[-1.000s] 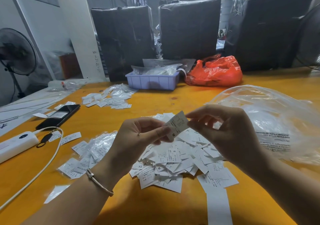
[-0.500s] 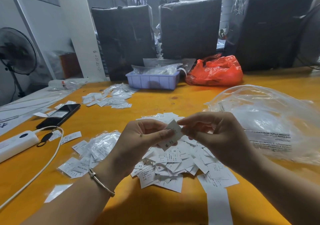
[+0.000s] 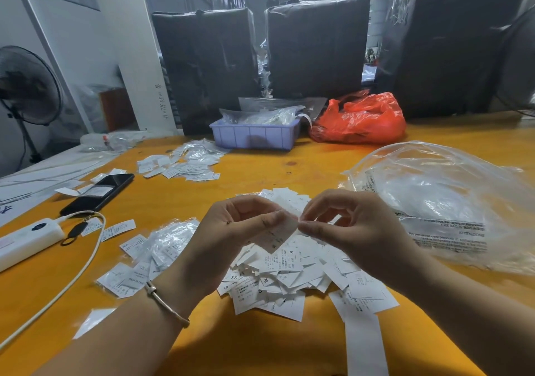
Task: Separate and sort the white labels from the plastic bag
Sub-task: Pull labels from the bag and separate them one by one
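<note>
— How many hands do we count, and what do they hold?

— Two. Our left hand (image 3: 228, 231) and our right hand (image 3: 347, 225) meet above the middle of the orange table (image 3: 318, 164). Between them we see one small white label (image 3: 278, 235), a thin, flat rectangle with dark print. The left thumb and fingers curl round its left side; the right thumb and forefinger pinch its upper right corner. One slim metal bangle (image 3: 166, 303) rings our left wrist.

— And the other labels?

— We count three main groups. The label pile (image 3: 278, 277) lies right under our hands, too many loose paper slips to number, some printed S, M or XS. Near our left forearm sit small crinkled clear packets of labels (image 3: 150, 257). Farther back lies a scattered far batch (image 3: 185, 164). One long white strip (image 3: 364, 344) runs toward us at the right.

— And the plastic bag?

— One large clear plastic bag (image 3: 445, 202), glossy and wrinkled, puffed into a dome, lies just right of the pile, with printed warning text on it.

— What else do we see?

— One black phone (image 3: 98, 193), one white power strip (image 3: 29, 236) with a round cable, one lilac ribbed plastic bin (image 3: 254, 135), one crumpled red plastic bag (image 3: 362, 121), and three black wrapped bundles (image 3: 315, 48) standing behind.
</note>
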`<state>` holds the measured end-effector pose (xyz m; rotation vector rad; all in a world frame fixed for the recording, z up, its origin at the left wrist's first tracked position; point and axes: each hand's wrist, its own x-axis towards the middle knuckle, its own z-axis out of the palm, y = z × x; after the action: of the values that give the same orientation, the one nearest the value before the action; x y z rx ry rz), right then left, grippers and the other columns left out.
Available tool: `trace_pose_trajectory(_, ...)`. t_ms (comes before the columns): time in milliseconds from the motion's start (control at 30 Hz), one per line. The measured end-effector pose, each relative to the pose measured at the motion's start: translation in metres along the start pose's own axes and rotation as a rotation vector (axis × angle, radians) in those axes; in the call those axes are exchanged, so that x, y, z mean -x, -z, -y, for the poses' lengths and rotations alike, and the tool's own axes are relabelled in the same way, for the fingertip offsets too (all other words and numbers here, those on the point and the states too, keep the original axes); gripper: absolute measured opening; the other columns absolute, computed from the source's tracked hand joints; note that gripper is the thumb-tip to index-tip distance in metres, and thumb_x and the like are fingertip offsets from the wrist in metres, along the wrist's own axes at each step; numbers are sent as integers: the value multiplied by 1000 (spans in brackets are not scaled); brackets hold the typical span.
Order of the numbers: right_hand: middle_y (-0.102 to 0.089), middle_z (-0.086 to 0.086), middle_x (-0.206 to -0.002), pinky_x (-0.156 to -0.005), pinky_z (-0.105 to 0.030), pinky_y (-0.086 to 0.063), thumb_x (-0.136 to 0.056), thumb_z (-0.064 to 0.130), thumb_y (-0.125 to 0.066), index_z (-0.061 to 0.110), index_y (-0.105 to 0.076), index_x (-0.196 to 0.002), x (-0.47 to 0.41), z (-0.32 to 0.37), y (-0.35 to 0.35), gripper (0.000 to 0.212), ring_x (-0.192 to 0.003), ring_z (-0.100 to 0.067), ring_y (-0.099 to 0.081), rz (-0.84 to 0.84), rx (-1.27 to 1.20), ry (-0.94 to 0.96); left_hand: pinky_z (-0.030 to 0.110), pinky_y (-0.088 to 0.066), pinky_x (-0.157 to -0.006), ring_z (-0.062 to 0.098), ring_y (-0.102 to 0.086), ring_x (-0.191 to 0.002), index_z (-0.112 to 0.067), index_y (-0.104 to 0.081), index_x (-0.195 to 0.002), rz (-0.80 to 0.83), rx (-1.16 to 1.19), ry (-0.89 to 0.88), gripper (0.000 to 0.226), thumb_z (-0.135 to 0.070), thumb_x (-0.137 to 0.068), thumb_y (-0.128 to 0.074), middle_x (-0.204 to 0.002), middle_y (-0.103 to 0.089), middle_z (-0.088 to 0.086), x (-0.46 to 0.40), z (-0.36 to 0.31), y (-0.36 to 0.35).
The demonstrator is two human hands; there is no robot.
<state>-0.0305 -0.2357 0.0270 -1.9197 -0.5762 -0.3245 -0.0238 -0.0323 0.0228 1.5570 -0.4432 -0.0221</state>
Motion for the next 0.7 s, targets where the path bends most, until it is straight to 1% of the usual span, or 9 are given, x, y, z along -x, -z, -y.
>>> trace_pose_trajectory(100,-70,-5,-82,-70,-53,-53,-76,23,-77,17,-72,-73,0,0,2,8,-80,-25,-63,10,-93,-22,20,-52,-69,13,-66,-81,-15,-74,-75,36,-115,10,8,-22,-76,-70,-80,-71,5,0,-1,3)
trace_pose_trajectory(167,-70,-4,-83,-71,-50,-53,-76,26,-75,20,-71,-73,0,0,3,9,-81,-28,-63,37,-111,-66,19,-50,-66,12,-62,-78,-19,-70,-69,46,-217,23,8,-27,-71,-69,-75,-68,1,-1,-4,8)
trace_pose_trajectory(233,-71,-3,-80,-68,-44,-53,-78,25,-75,19,-71,-73,-2,-1,6,8,-76,-22,-65,1,-40,-75,18,-47,-62,6,-58,-70,-19,-67,-64,-26,-332,29,11,-27,-71,-63,-69,-64,-1,-4,-8,20)
trace_pose_trajectory(333,-68,2,-69,-66,-40,-52,-80,17,-73,15,-70,-72,-8,-12,24,9,-65,-17,-62,-263,390,-14,32,-40,-64,10,-53,-65,-6,-61,-65,-240,-562,66,25,-28,-77,-57,-66,-59,8,-10,-7,48)
trace_pose_trajectory(400,-68,-1,-75,-76,-40,-45,-81,17,-69,14,-69,-76,-12,-19,41,6,-71,-24,-62,-381,815,-22,32,-36,-63,20,-50,-68,-6,-63,-66,-348,-753,134,27,-24,-86,-61,-68,-57,14,-12,-3,69)
trace_pose_trajectory(467,-68,-2,-92,-86,-41,-35,-84,23,-63,18,-67,-90,-15,-26,55,9,-88,-26,-60,-302,1141,-213,31,-37,-61,22,-52,-67,-12,-67,-67,-393,-953,222,24,-22,-88,-63,-68,-61,5,-13,1,86)
trace_pose_trajectory(533,-62,-2,-106,-89,-41,-33,-86,32,-56,21,-61,-105,-17,-32,63,23,-102,-24,-53,-144,1310,-426,27,-38,-58,17,-56,-71,-21,-67,-68,-397,-1092,295,19,-27,-86,-67,-77,-64,-2,-14,3,93)
trace_pose_trajectory(633,-53,-6,-112,-88,-40,-36,-89,35,-53,17,-54,-114,-17,-39,67,31,-107,-26,-47,-44,1343,-550,28,-38,-60,14,-52,-83,-30,-65,-72,-388,-1221,331,13,-23,-78,-75,-87,-55,-11,-16,8,95)
trace_pose_trajectory(700,-51,-6,-110,-88,-38,-37,-89,27,-52,17,-54,-112,-18,-41,68,25,-108,-26,-46,-28,1362,-577,30,-40,-67,15,-47,-94,-34,-65,-77,-377,-1263,329,18,-22,-77,-78,-91,-50,-12,-16,11,95)
